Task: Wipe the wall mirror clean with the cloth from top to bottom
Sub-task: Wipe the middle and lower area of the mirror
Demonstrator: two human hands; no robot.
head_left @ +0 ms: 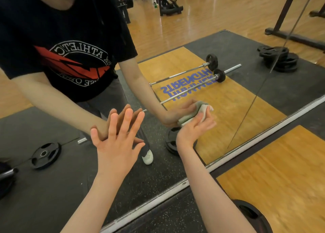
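The wall mirror [202, 44] fills most of the head view, and its metal bottom edge [175, 188] runs diagonally from lower left to right. My left hand [117, 141] lies flat against the glass with its fingers spread, low on the mirror. My right hand [195, 127] presses a bunched white and pale green cloth [200, 109] onto the glass to the right of it. The reflection shows both arms meeting mine, a dark printed T-shirt and a white shoe.
Below the mirror lie black speckled rubber flooring [175, 218] and a wooden lifting platform [274, 180]. A black weight plate [253, 215] sits by my right forearm. Reflected barbells, weight plates and rack legs show in the glass. A vertical seam [255, 101] splits the mirror at right.
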